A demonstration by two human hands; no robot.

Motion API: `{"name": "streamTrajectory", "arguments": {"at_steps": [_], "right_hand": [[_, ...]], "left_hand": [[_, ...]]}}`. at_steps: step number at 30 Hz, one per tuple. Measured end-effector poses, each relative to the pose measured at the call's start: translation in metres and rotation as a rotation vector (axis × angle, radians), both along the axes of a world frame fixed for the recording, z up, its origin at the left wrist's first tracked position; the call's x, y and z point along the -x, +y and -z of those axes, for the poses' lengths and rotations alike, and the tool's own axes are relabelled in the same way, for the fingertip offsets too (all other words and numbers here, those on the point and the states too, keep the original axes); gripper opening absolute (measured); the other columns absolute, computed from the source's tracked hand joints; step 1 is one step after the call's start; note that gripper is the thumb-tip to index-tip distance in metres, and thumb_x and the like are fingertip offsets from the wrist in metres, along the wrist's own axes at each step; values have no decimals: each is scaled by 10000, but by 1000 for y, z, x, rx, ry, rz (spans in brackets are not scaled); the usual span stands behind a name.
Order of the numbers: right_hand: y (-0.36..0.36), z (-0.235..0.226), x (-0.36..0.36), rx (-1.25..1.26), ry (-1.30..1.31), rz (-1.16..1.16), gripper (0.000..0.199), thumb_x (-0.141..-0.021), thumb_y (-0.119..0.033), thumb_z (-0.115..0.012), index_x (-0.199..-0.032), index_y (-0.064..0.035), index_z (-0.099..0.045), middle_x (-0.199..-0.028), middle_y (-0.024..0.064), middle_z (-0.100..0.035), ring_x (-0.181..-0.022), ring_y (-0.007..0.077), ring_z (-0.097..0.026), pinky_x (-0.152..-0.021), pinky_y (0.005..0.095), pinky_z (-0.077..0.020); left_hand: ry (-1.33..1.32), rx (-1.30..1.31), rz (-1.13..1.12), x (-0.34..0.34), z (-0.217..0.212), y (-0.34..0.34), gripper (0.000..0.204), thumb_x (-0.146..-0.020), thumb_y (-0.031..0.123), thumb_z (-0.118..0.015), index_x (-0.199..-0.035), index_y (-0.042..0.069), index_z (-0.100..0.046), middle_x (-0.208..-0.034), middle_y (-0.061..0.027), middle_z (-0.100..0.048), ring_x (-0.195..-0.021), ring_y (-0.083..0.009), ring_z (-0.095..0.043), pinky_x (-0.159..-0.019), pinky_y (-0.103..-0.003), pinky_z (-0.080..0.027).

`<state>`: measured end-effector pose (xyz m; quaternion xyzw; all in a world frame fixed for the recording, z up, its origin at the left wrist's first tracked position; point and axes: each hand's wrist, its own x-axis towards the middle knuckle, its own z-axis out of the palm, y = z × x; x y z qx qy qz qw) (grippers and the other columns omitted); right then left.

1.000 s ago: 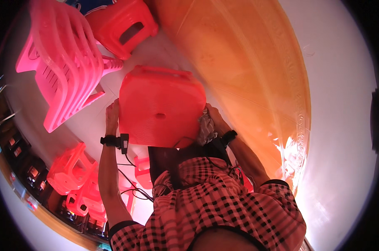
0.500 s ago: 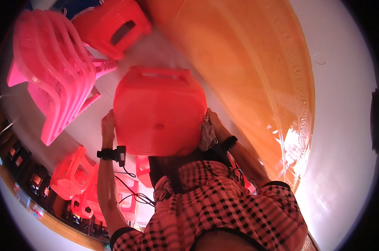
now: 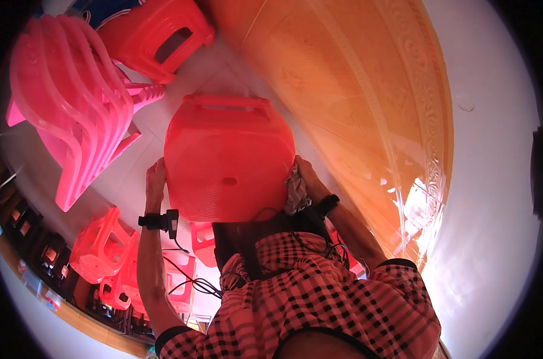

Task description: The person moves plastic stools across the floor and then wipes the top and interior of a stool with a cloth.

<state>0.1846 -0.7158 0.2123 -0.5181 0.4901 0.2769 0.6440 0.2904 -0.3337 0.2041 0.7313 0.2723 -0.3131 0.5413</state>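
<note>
White tiled floor [image 3: 193, 78]; red stool [image 3: 229, 161] mid-frame, seat toward camera, handle slot uppermost, left hand [image 3: 156, 182] and right hand [image 3: 307, 179] grip clenched on its sides.

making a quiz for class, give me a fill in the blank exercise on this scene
1. Both hands hold a red plastic ____ by its sides.
2. The right hand also clutches a crumpled ____.
3. The left hand has a black band on its ____.
4. A stack of pink plastic chairs lies on the person's ____.

Missing: stool; cloth; wrist; left
</note>
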Motion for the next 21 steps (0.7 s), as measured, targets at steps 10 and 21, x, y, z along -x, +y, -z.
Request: {"name": "streamTrajectory", "arguments": {"at_steps": [10,21], "right_hand": [[-4,23,8,253,-227,-344,267,-907,-234,-408,-837,-45,-583,-832,26,-591,-803,101,-559,-690,272,-456],[-15,1,25,-358,-120,126,360,-915,-329,-388,-999,-32,-573,-903,51,-635,-754,139,-602,-691,266,-486]], "left_hand": [[-182,33,-59,-9,-17,-15,351,-898,287,-412,-834,-7,-593,-723,6,-541,-666,-79,-449,-614,-251,-384],[-126,-21,-98,-16,-78,-39,463,-886,414,-374,-816,0,-569,-735,0,-550,-659,-110,-476,-634,-270,-390]]}}
